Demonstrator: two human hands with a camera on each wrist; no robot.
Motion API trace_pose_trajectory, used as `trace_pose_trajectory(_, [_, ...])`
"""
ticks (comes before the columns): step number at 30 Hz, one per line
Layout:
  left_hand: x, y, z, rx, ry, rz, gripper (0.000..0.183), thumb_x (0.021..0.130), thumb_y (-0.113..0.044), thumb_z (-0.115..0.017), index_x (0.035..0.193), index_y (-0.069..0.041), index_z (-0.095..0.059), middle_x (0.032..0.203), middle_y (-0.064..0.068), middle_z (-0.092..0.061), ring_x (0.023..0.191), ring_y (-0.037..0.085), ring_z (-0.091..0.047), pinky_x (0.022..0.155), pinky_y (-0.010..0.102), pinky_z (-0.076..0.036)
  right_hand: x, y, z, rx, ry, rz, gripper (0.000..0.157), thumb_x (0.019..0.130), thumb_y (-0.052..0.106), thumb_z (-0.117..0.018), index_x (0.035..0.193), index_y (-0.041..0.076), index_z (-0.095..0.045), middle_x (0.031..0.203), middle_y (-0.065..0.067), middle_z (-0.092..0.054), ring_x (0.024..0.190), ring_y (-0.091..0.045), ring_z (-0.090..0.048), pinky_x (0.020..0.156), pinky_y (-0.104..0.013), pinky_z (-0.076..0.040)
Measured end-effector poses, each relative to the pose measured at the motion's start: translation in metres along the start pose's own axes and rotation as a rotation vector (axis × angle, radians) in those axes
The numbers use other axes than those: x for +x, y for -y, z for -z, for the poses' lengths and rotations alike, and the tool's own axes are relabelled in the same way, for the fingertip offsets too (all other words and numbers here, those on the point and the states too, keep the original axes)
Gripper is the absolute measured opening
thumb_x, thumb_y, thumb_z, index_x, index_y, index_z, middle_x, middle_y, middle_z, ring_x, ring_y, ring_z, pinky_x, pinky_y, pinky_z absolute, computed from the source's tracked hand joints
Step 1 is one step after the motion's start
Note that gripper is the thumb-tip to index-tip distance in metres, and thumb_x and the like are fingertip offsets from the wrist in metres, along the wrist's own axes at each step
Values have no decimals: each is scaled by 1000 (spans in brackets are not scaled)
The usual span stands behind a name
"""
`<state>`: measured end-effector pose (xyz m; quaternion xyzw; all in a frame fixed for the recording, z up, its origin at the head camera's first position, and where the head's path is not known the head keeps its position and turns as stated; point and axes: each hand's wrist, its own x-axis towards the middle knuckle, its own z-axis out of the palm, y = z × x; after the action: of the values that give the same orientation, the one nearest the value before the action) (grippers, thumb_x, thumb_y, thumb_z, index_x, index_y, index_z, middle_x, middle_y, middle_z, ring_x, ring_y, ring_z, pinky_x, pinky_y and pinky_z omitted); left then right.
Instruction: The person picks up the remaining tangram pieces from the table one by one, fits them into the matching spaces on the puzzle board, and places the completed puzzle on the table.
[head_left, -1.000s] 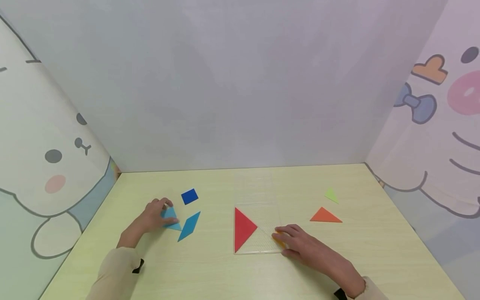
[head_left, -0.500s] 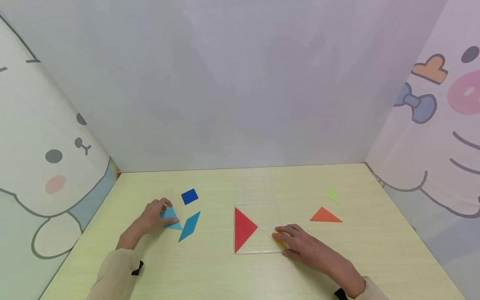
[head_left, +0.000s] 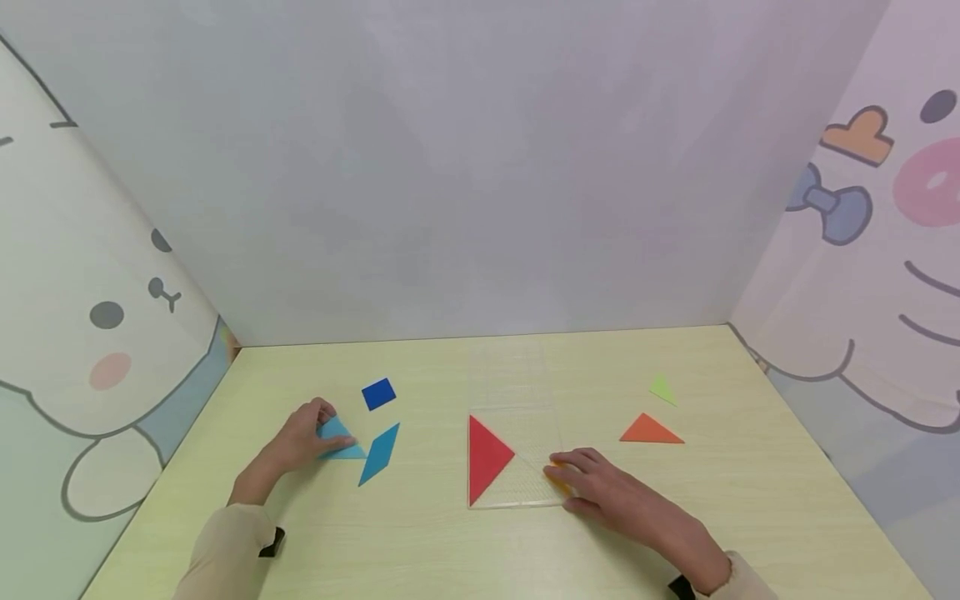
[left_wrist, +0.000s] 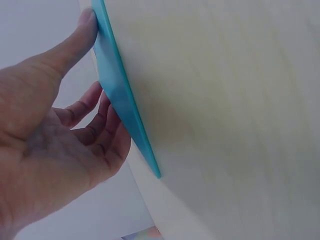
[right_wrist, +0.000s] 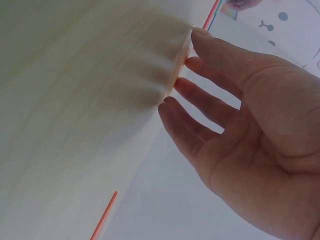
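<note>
At the left of the table in the head view, my left hand [head_left: 297, 435] holds a light blue tangram triangle [head_left: 345, 452] between thumb and fingers. The left wrist view shows my thumb on the triangle's [left_wrist: 117, 90] face and the other fingertips bent at its far edge. A blue parallelogram [head_left: 379, 455] lies just right of it. My right hand [head_left: 611, 493] rests its spread fingertips on a yellow-orange piece [head_left: 558, 485], mostly hidden, at the right side of a clear square tray [head_left: 517, 505]. A large red triangle [head_left: 487, 460] fills the tray's left side.
Behind the parallelogram lies a dark blue square [head_left: 379, 393]. An orange triangle [head_left: 651, 431] and a small lime green triangle [head_left: 663, 391] are on the right. A faint transparent panel [head_left: 510, 371] extends behind the tray. Walls enclose the table's back and sides.
My left hand has turned the light blue triangle slightly counterclockwise, bringing its near edge almost level. The parallelogram's lower tip has shifted slightly right. My right hand has stayed in place.
</note>
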<state>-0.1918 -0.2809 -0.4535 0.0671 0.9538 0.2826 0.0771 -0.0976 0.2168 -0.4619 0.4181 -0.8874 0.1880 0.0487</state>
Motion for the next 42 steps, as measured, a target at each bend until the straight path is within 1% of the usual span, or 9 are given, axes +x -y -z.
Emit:
trace_pose_trajectory(3, [-2,1,2,-25,-5,-7,56,89,-26,-83,118,7,-50,109,24,-58,99,37,-55,91,55,-49,0,0,0,2,3,-4,47,92,10,-76,137,5,-61,136,-13,-59,120,-29,-55,91,-36,-54])
trace_pose_trajectory(8, [-6,2,5,-49,-14,-25,48,91,-23,-80,120,6,-53,113,26,-59,103,40,-56,91,57,-50,-1,0,2,4,6,-11,47,92,10,-76,137,5,-61,136,-13,-59,120,-30,-55,91,-36,-55])
trace_pose_trajectory(15, [-10,6,9,-37,-35,-69,27,98,-12,-71,118,2,-60,107,19,-60,98,35,-59,86,52,-52,0,0,2,6,6,-2,47,92,10,-76,137,5,-61,136,-13,-59,120,-30,-55,91,-36,-55])
trace_pose_trajectory(19, [-13,7,11,-37,-47,-98,21,99,-9,-68,118,0,-64,105,18,-61,95,33,-62,83,52,-53,0,0,2,1,-2,7,47,92,9,-77,136,5,-61,136,-13,-60,120,-30,-55,90,-36,-55])
trace_pose_trajectory(22, [-13,10,12,-38,-51,-111,19,99,-11,-68,116,-2,-65,105,16,-63,94,31,-62,82,51,-53,0,0,2,-1,-12,14,48,91,9,-77,136,4,-61,135,-13,-60,120,-30,-56,90,-37,-55])
trace_pose_trajectory(27, [-13,14,12,-43,-64,-114,16,99,-15,-70,112,-5,-66,106,14,-67,92,28,-63,80,48,-54,0,1,1,-1,-21,17,48,90,8,-78,135,4,-62,134,-13,-60,119,-30,-56,90,-37,-55])
trace_pose_trajectory(32, [-14,13,11,-43,-80,-107,14,98,-12,-70,109,-4,-67,101,12,-68,90,27,-63,79,44,-54,0,2,2,-1,-11,9,48,91,8,-77,135,4,-62,135,-13,-60,119,-30,-55,90,-37,-55])
trace_pose_trajectory(36, [-15,11,11,-54,-89,-93,14,98,-11,-70,110,-3,-67,103,11,-68,91,25,-64,79,41,-54,0,1,2,2,-2,1,47,91,9,-77,136,5,-61,136,-13,-60,120,-30,-55,91,-36,-55])
trace_pose_trajectory(42, [-16,8,9,-96,-97,-65,18,99,-13,-69,113,-1,-67,104,11,-69,89,24,-62,68,30,-54,0,1,2,15,5,-5,48,92,9,-76,137,5,-61,137,-13,-59,121,-30,-54,91,-36,-55])
